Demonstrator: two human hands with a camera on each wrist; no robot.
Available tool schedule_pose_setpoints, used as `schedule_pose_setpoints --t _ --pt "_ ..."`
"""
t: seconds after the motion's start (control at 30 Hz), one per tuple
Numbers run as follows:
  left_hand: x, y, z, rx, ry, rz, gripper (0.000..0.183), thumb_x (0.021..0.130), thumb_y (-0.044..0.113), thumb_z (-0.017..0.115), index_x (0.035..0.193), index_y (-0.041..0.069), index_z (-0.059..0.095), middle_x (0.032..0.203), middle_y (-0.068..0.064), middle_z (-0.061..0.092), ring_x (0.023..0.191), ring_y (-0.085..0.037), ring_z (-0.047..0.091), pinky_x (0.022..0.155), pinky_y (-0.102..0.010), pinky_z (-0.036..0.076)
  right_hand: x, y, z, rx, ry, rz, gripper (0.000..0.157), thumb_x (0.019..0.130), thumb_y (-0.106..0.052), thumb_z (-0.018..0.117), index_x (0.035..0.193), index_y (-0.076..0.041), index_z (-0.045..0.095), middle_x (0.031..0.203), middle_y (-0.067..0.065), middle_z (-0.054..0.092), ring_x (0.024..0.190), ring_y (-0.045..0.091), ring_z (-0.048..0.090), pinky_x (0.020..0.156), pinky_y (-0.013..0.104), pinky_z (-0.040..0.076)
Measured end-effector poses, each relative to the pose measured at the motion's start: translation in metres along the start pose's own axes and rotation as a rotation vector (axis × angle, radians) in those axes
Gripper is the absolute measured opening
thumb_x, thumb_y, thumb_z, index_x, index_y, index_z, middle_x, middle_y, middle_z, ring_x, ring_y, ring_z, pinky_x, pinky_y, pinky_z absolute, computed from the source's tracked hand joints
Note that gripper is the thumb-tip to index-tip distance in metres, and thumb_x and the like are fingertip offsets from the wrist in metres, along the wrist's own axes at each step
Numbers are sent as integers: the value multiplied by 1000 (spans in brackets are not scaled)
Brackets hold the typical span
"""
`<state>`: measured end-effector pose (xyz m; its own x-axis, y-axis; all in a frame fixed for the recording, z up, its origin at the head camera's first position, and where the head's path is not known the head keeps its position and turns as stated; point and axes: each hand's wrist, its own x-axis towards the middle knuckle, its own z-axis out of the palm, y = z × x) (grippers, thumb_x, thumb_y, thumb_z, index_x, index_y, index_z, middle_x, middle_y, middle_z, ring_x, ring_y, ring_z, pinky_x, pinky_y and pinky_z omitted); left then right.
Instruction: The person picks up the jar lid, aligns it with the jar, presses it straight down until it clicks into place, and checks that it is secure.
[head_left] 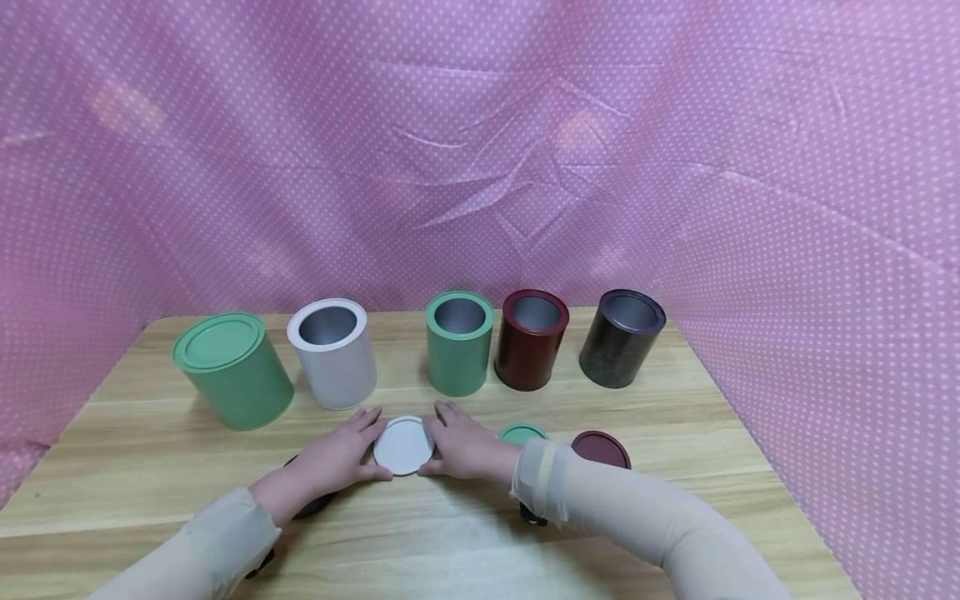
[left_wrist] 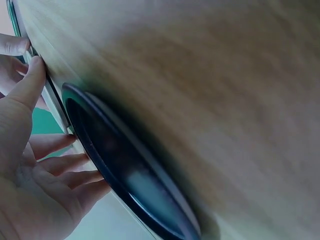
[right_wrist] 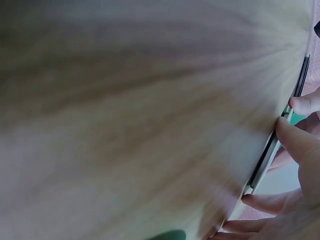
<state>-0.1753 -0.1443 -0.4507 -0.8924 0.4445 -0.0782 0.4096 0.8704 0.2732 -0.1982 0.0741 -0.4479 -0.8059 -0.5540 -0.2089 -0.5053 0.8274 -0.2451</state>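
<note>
A round white lid lies low over the wooden table between both hands. My left hand holds its left rim, thumb at the near edge and index finger farther round. On the right rim, my right hand grips it in the same way. The lid's thin edge shows between thumb and fingers in the left wrist view, and again as a rim in the right wrist view. Partly hidden under the left forearm is a dark lid, seen large as a black dish-like disc from the left wrist.
Behind the hands stand a large lidded green can and open white, green, dark red and black cans. A green lid and a dark red lid lie by the right forearm. Pink dotted cloth surrounds the table.
</note>
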Motion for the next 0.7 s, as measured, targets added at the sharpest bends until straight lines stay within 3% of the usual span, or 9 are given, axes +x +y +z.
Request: schedule_pose_setpoints --t 0.7 --pt "1 -3 0 -36 38 -6 85 77 49 76 136 -6 49 140 -29 49 130 -47 44 102 -58 43 -2 3 -4 62 11 -38 74 87 -47 69 144 -9 41 154 17 34 144 30 30 117 40 31"
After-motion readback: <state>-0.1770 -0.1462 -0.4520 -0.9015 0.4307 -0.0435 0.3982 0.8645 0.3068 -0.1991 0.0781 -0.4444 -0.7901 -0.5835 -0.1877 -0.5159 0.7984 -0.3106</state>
